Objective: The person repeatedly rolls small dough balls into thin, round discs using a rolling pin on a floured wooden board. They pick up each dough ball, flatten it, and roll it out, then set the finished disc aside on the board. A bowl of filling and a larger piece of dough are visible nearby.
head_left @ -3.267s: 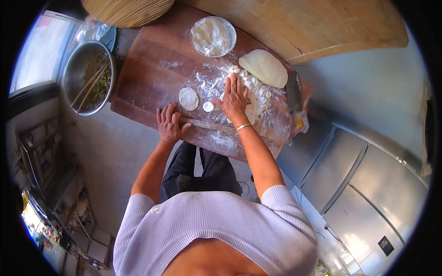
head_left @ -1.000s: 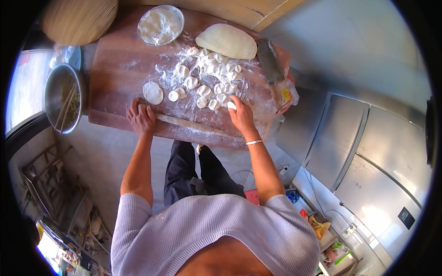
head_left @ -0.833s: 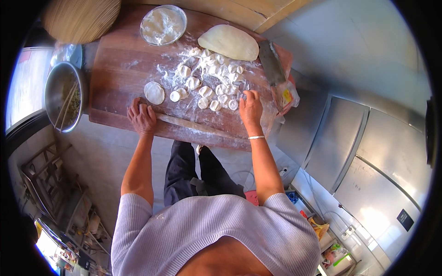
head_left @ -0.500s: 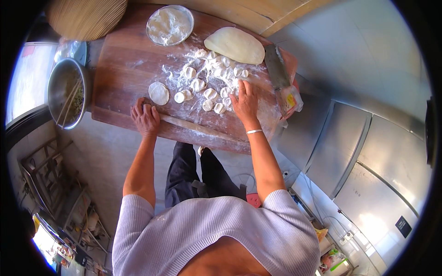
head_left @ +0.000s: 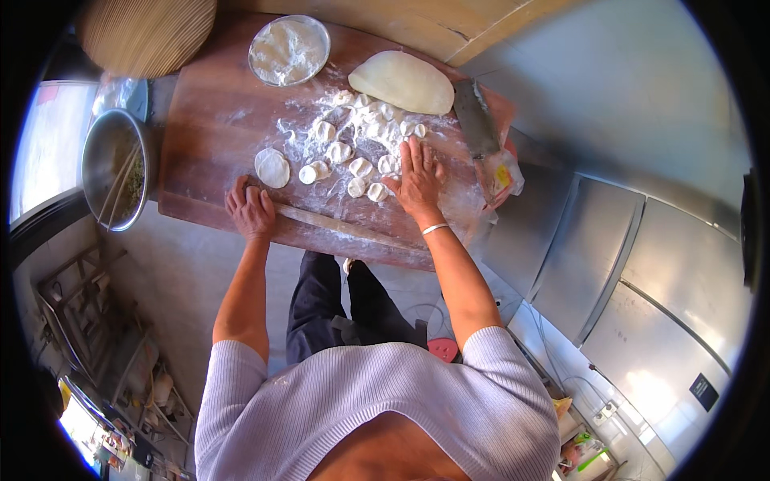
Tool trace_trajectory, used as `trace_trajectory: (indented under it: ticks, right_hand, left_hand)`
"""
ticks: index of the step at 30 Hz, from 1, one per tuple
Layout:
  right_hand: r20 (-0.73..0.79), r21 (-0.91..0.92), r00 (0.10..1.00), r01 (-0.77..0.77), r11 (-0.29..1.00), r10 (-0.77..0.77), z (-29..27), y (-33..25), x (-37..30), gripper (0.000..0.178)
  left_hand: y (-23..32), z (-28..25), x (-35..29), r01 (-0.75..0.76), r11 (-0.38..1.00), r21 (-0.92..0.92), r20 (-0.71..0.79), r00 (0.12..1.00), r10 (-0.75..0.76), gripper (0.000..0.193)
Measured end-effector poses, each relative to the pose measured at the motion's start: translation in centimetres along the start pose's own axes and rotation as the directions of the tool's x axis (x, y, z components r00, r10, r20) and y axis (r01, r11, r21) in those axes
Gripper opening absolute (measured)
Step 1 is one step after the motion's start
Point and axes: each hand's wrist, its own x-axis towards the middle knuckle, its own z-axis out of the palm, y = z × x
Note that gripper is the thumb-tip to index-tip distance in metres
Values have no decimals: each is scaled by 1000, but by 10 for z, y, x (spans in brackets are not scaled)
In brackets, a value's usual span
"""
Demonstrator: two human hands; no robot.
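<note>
Small dough bits (head_left: pixel 339 152) lie in loose flour in the middle of the board (head_left: pixel 208 112). The right hand (head_left: pixel 419 180) is flat over the bits at the right side, fingers out. Well apart from it, the left hand (head_left: pixel 251 210) curls around the left end of the pin (head_left: pixel 345 228). A dough circle (head_left: pixel 273 168) lies just behind the left hand. A big dough lump (head_left: pixel 403 82) sits at the back.

One fisheye view from the head, steeply down over nearby hands (head_left: pixel 419 183), edges perhaps unclear.
</note>
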Motion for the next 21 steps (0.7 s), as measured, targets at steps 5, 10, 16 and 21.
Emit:
trace_trajectory:
  ticks: [5, 10, 16, 21]
  right_hand:
    - [-22, 22, 996, -85, 996, 85, -19, 3, -19, 95]
    - [35, 40, 980, -197, 980, 196, -35, -1, -29, 84]
    - [-105, 266, 994, 39, 963, -11, -19, 39, 45, 56]
    - [-67, 139, 996, 68, 988, -59, -11, 38, 35, 64]
  left_hand:
    - [-1, -1, -1, -45, 999, 27, -43, 998, 46, 14]
    - [-2, -2, -3, 3, 1000, 23, -10, 1000, -3, 16]
    - [1, -1, 0, -13, 1000, 3, -4, 1000, 13, 16]
    - [-1, -1, -3, -1, 1000, -2, -9, 1000, 1, 16]
